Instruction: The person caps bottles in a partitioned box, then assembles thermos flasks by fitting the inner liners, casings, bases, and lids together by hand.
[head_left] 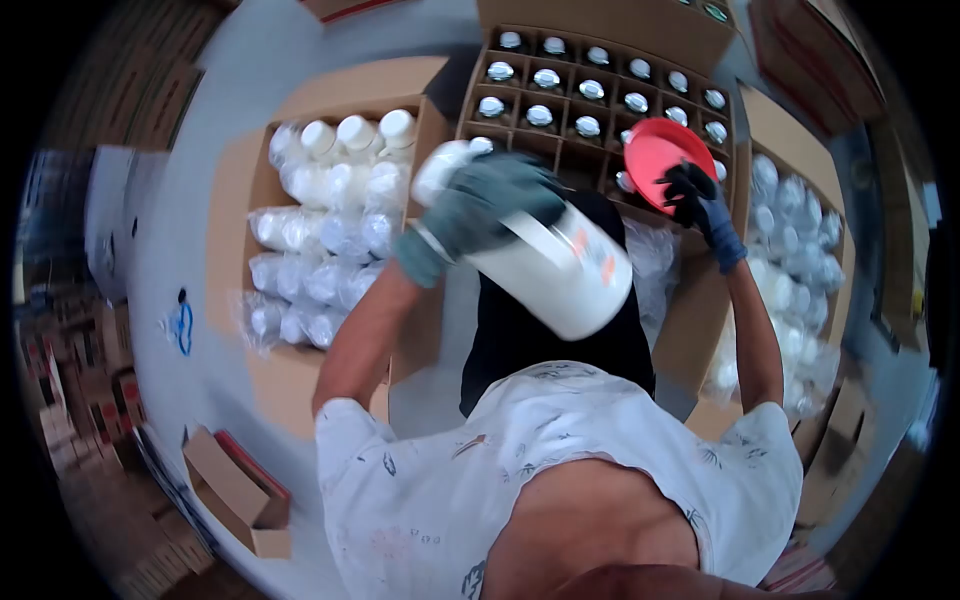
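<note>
Two steady grips serve best: the left hand [495,200] curls around the tilted white jug [575,285]; the right hand [693,197] pinches the red dish [655,152].

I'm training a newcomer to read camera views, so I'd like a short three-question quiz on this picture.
1. Open question: what does the left hand hold?
2. True or false: the box on the left is closed.
3. Fill in the blank: the right hand grips the edge of a ____ round object.

Key
1. A white bottle, held tilted.
2. False: it is open, and white containers show inside.
3. Red.
</note>
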